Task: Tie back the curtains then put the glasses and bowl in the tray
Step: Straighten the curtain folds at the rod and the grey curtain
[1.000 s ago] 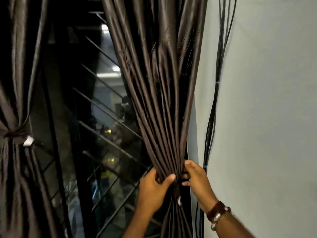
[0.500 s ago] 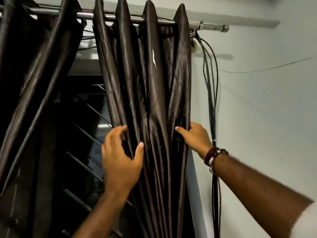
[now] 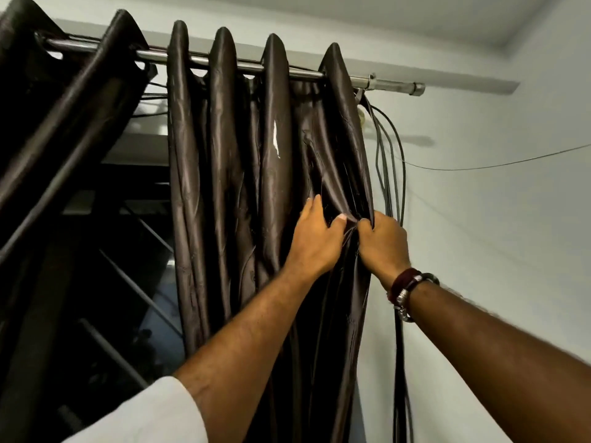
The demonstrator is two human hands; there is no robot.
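Observation:
The right curtain [image 3: 224, 174], dark brown and glossy, hangs in folds from a metal rod [image 3: 383, 83]. My left hand [image 3: 315, 241] pinches a fold of its right edge between thumb and fingers. Right beside it, my right hand [image 3: 382, 243], with a watch and band on the wrist, grips the same outer edge with curled fingers. The two hands almost touch. The left curtain [image 3: 64, 110] slants away at the upper left. Glasses, bowl and tray are out of view.
A bundle of dark cables [image 3: 391, 174] hangs down the white wall just right of the curtain. One thin wire [image 3: 499, 166] runs off to the right. Behind the curtains is a dark window with diagonal metal bars [image 3: 137, 282].
The view has swung up from the tie-back to the curtain top. Both hands left the lower gathered part, rose, and closed together on the curtain's right edge.

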